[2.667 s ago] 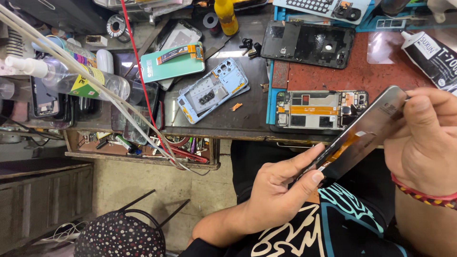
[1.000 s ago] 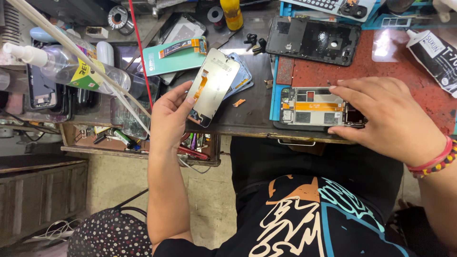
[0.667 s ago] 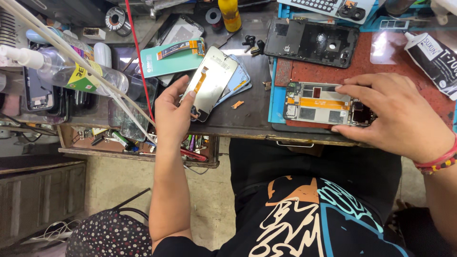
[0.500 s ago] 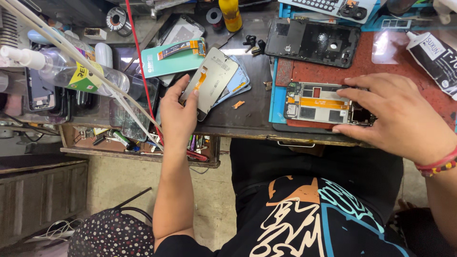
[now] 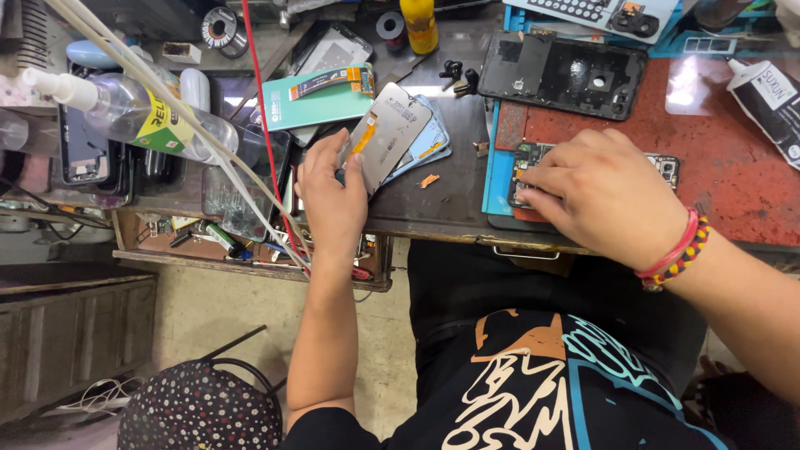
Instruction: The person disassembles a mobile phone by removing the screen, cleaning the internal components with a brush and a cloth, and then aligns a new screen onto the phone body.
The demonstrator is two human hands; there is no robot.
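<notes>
My left hand (image 5: 333,196) grips the lower left edge of a grey screen panel (image 5: 393,129) with an orange flex strip, thumb on top. The panel lies tilted over a light blue phone frame (image 5: 433,143) on the dark bench. My right hand (image 5: 604,196), with a red and beaded wristband, is curled palm down over an opened phone body (image 5: 664,169) on the red mat (image 5: 733,183). The hand hides most of that phone; only its circuit-board ends show.
A black phone back cover (image 5: 567,75) lies beyond my right hand and a black glue tube (image 5: 771,92) at far right. A spray bottle (image 5: 133,117), teal card (image 5: 321,100), red cable (image 5: 262,133) and open tool drawer (image 5: 242,242) crowd the left. A dotted stool (image 5: 200,412) stands below.
Both hands first held the panel over my lap. My left hand then carried it onto the blue frame, and my right hand slid left to cover the opened phone.
</notes>
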